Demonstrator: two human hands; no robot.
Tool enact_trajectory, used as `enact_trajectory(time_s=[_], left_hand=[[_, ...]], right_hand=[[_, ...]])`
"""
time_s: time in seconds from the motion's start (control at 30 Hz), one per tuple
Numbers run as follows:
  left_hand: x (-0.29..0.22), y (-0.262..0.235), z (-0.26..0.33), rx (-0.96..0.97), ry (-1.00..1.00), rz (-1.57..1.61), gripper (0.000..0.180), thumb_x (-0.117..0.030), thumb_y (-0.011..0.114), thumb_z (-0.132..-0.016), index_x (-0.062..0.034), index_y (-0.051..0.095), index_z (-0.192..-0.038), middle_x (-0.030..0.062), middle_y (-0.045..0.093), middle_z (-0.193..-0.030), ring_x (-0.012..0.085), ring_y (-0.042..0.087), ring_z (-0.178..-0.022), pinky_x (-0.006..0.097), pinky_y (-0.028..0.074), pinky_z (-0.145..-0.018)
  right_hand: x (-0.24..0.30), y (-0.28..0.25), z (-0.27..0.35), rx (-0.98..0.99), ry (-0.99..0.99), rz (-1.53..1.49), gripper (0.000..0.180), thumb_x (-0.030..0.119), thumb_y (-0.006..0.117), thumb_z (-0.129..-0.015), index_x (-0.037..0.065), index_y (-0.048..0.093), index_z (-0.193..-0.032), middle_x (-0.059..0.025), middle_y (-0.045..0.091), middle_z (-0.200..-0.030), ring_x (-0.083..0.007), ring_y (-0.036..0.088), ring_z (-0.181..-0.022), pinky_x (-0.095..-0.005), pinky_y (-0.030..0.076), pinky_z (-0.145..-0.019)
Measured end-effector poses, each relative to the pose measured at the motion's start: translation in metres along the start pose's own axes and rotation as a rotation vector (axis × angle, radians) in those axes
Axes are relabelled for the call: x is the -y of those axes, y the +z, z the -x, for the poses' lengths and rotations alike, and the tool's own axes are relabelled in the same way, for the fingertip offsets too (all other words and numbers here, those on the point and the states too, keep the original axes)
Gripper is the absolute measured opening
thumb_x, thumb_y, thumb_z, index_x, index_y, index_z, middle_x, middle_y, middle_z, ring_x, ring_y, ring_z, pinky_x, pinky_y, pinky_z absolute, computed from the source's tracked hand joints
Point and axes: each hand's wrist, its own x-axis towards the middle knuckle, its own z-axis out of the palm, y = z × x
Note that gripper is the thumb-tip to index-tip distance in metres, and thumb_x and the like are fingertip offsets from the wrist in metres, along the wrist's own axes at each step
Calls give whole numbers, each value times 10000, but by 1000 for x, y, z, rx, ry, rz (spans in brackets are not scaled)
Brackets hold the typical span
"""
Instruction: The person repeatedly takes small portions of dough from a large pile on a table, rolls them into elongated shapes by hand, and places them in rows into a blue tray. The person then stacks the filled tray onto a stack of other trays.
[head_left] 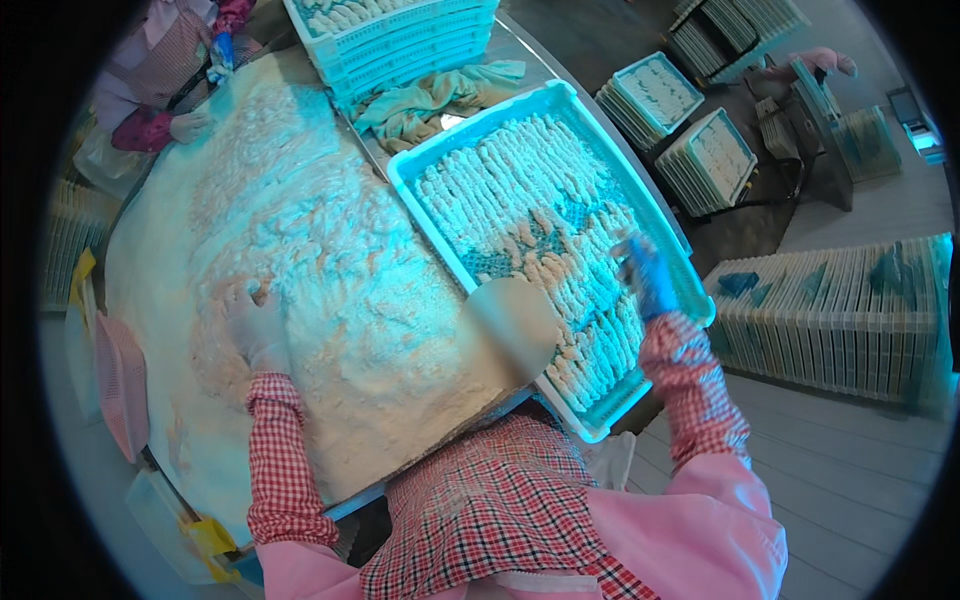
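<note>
My left hand (258,325), in a pale glove, is down in a wide heap of white crumb-like coating (330,270) on the table. Its fingers curl there, and whatever lies between them is too coated to make out. Over the right side of a light blue-white plastic tray (478,287) is my right hand (648,280), in a blue glove with its fingers smeared by motion. In that tray lie rows of coated strips (500,180), neat at the far end and looser in the middle, where the mesh bottom shows. A round blurred patch hides part of the tray's near left edge.
Beyond the tray stand a stack of filled trays (410,50) and a crumpled greenish cloth (430,105). A co-worker's gloved hand (190,125) is at the heap's far left. A pink basket (120,385) hangs at the left edge; stacked trays (830,325) stand right.
</note>
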Motion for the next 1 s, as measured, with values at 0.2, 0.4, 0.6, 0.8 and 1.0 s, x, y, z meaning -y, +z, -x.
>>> enact_trajectory(time_s=[0.2,0.4,0.6,0.8,1.0], left_hand=[[-4,12,-14,66,103,-154,368,-256,672,-784,-44,620,-1080,147,616,-1091,321,593,-999,421,490,-819],[-10,-3,-16,167,142,-227,351,-264,600,-834,-29,608,-1094,177,616,-1101,323,606,-971,434,492,-796],[-1,-30,16,241,-148,190,300,-261,556,-875,-71,625,-1096,183,645,-933,332,627,-822,432,488,-711],[21,-65,129,516,189,-19,306,-329,603,-856,-127,654,-1079,129,659,-759,331,629,-674,452,496,-632],[23,-62,159,296,-47,96,323,-330,604,-867,-127,669,-1110,128,681,-848,312,640,-700,452,510,-685]], right_hand=[[-57,-107,-128,113,-176,111,580,524,401,-975,97,471,-1362,-94,534,-1297,-204,516,-1116,-367,398,-953],[-82,-119,-120,78,-158,210,598,525,388,-978,95,453,-1388,-134,485,-1371,-243,468,-1226,-386,376,-1003],[-77,-112,-87,-233,-305,715,472,396,454,-992,55,533,-1308,-96,651,-1081,-202,602,-955,-332,464,-854],[-3,94,38,276,-361,133,389,257,533,-976,87,529,-1325,-42,642,-1104,-102,582,-970,-269,462,-811],[-42,268,112,426,-983,610,553,256,697,-820,133,509,-1325,-147,557,-1229,-358,546,-1055,-424,474,-881]])
